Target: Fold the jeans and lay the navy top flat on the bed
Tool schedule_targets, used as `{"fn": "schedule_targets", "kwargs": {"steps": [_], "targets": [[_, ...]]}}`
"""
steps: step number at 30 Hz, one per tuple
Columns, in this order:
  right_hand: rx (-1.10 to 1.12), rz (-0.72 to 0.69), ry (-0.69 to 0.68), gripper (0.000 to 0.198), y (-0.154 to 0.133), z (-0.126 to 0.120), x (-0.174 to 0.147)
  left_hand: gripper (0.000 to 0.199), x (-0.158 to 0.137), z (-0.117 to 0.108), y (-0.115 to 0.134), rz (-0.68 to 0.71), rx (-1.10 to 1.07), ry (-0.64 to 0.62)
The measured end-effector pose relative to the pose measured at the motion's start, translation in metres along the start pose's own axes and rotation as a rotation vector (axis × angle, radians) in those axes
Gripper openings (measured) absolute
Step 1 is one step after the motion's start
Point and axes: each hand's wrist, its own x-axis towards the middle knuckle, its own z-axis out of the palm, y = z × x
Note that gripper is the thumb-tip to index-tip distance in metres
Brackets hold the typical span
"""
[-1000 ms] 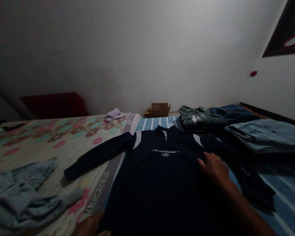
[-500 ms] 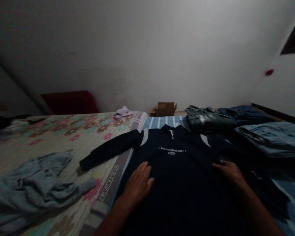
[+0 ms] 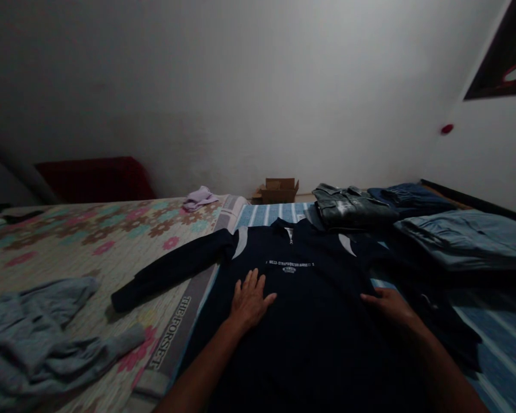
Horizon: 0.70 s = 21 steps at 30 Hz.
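Note:
A dark navy long-sleeved pullover with a short zip collar, pale shoulder patches and chest lettering lies spread front up. My left hand rests flat on its front below the lettering, fingers stretched and thumb apart. At the pullover's right side edge is my right hand, its thumb on top of the cloth and its other fingers bent around the edge, partly hidden. One sleeve reaches out over the floral cover to the left; the other side runs into dark cloth.
A crumpled grey garment lies on the floral bedding at left. Folded jeans and a folded dark denim garment sit back right. A small lilac cloth and a cardboard box are near the wall.
My left hand has moved slightly up the pullover and its fingers are more spread. The right hand stays at the side edge, where more blue bedding shows. The view has turned slightly right.

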Motion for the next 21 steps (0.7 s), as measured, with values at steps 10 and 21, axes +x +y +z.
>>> {"fn": "schedule_targets", "kwargs": {"steps": [10, 21], "targets": [[0.405, -0.299, -0.140, 0.036, -0.075, 0.047, -0.053, 0.053, -0.004, -0.039, 0.052, 0.167, -0.743, -0.011], [0.023, -0.701, -0.318, 0.022, -0.096, 0.154, -0.095, 0.034, -0.007, -0.084, 0.051, -0.154, -1.551, -0.272]]}}
